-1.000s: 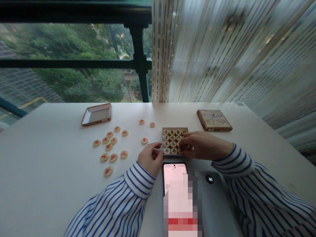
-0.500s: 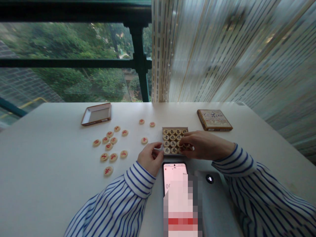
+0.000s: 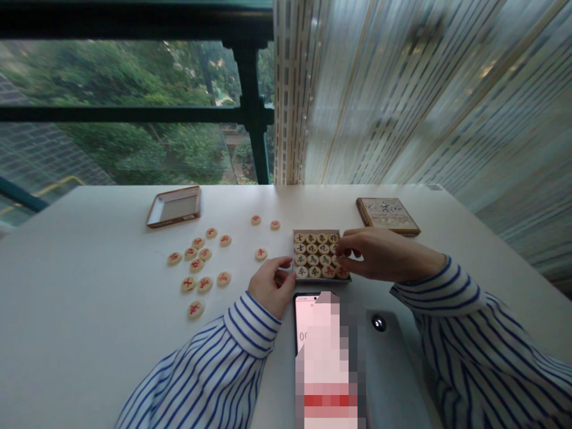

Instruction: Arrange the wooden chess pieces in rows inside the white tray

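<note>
A small tray of round wooden game pieces (image 3: pixel 313 255), marked in black and red, lies at the table's middle. My right hand (image 3: pixel 379 255) rests at its right edge, fingertips curled onto the pieces there; what they pinch is hidden. My left hand (image 3: pixel 270 286) is curled at the tray's near left corner, thumb and fingers touching its edge. Several loose red-marked pieces (image 3: pixel 196 265) lie scattered to the left, and three more (image 3: pixel 261 254) sit just left of the tray.
An empty brown box half (image 3: pixel 174 207) lies at the back left. A printed box lid (image 3: pixel 386 215) lies at the back right. A phone (image 3: pixel 306 322) and a small black device (image 3: pixel 379 323) sit near me on the white table (image 3: pixel 89 333). Window and blinds stand behind.
My right hand has shifted right and back off the tray's lower right corner, uncovering two red-marked pieces in the near row. My left hand has stayed put.
</note>
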Tool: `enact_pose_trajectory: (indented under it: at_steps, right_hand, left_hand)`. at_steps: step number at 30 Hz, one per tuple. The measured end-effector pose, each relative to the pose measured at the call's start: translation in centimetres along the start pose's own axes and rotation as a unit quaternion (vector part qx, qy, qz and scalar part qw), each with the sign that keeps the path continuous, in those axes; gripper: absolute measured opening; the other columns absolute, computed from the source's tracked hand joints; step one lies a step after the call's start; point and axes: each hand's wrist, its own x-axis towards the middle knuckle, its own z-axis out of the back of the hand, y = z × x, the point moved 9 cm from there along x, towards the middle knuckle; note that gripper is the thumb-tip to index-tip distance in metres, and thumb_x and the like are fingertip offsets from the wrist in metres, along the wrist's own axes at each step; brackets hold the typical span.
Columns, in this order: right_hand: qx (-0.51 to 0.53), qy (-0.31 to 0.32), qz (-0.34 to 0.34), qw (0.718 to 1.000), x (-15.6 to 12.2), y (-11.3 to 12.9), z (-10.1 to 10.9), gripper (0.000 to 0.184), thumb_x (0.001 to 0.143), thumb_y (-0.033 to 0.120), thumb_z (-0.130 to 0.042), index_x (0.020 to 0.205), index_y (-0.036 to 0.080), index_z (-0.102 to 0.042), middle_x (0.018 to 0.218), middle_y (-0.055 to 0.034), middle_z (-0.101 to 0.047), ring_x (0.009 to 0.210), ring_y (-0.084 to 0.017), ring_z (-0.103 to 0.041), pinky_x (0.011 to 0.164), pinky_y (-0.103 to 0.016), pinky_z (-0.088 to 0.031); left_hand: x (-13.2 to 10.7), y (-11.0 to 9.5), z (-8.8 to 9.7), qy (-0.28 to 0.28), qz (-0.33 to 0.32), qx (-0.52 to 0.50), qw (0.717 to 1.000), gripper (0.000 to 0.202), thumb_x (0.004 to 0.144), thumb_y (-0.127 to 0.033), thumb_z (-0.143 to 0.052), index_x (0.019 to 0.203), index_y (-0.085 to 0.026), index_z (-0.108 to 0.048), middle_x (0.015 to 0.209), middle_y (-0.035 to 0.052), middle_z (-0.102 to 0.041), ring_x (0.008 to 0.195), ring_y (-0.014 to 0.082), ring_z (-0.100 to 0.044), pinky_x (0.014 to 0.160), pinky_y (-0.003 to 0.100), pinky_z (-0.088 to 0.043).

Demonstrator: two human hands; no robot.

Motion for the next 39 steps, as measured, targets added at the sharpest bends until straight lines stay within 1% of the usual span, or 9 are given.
enact_pose_trajectory:
  at_steps: [7,14,22,28,34,39]
  right_hand:
    - [-0.026,-0.012,-0.002,1.0,0.1,0.0,0.1,0.018,0.079,0.023,-0.044,0.071,0.017,-0.058,0.068,-0.003,-0.06,0.062,-0.012,-0.052,0.059,-0.024,-0.033]
    - [-0.031,-0.015,-0.004,0.999,0.2,0.1,0.0,0.018,0.078,0.023,-0.043,0.069,0.017,-0.057,0.067,-0.0033,-0.06,0.06,-0.011,-0.051,0.058,-0.023,-0.032]
    - [-0.025,-0.012,-0.006,1.0,0.3,0.4,0.0,0.017,0.077,0.022,-0.043,0.069,0.017,-0.058,0.067,-0.0033,-0.061,0.061,-0.011,-0.052,0.057,-0.024,-0.032]
    - [-0.04,-0.038,-0.007,0.998,0.5,0.5,0.2,0.017,0.079,0.023,-0.043,0.072,0.018,-0.057,0.069,-0.0025,-0.06,0.06,-0.011,-0.051,0.055,-0.023,-0.03]
    - [-0.052,-0.084,0.006,0.995,0.5,1.3,0.9,0.016,0.08,0.023,-0.044,0.077,0.018,-0.058,0.072,-0.0025,-0.06,0.063,-0.011,-0.051,0.057,-0.023,-0.031]
    - [-0.048,-0.113,0.012,0.992,0.4,2.4,1.9,0.016,0.082,0.022,-0.043,0.079,0.018,-0.059,0.072,-0.0019,-0.058,0.06,-0.01,-0.049,0.057,-0.022,-0.032]
  left_hand:
    - [-0.1,-0.2,0.1,-0.008,0.001,-0.01,1.0,0.026,0.069,-0.024,-0.057,0.092,-0.014,-0.061,0.084,0.0064,-0.065,0.06,0.0111,-0.059,0.053,0.022,-0.049]
    - [-0.1,-0.7,0.4,-0.017,-0.004,0.014,1.0,0.023,0.068,-0.023,-0.057,0.089,-0.013,-0.061,0.081,0.0057,-0.064,0.056,0.0095,-0.057,0.051,0.021,-0.046]
    - [-0.1,-1.2,1.0,-0.035,-0.021,0.046,0.998,0.015,0.069,-0.025,-0.057,0.079,-0.014,-0.061,0.069,0.002,-0.062,0.053,0.0091,-0.055,0.049,0.021,-0.044]
    - [-0.2,-2.2,1.2,-0.039,-0.061,0.037,0.997,0.014,0.071,-0.026,-0.056,0.078,-0.015,-0.06,0.062,0.0,-0.058,0.049,0.0084,-0.052,0.046,0.02,-0.043]
    - [-0.6,-3.9,1.8,-0.064,-0.123,0.005,0.99,0.011,0.071,-0.025,-0.056,0.077,-0.015,-0.059,0.068,0.0013,-0.06,0.051,0.0078,-0.053,0.046,0.019,-0.042]
    - [-0.6,-4.7,2.4,-0.076,-0.149,-0.001,0.986,0.009,0.072,-0.024,-0.057,0.076,-0.015,-0.058,0.066,0.0008,-0.059,0.05,0.0077,-0.052,0.046,0.019,-0.042]
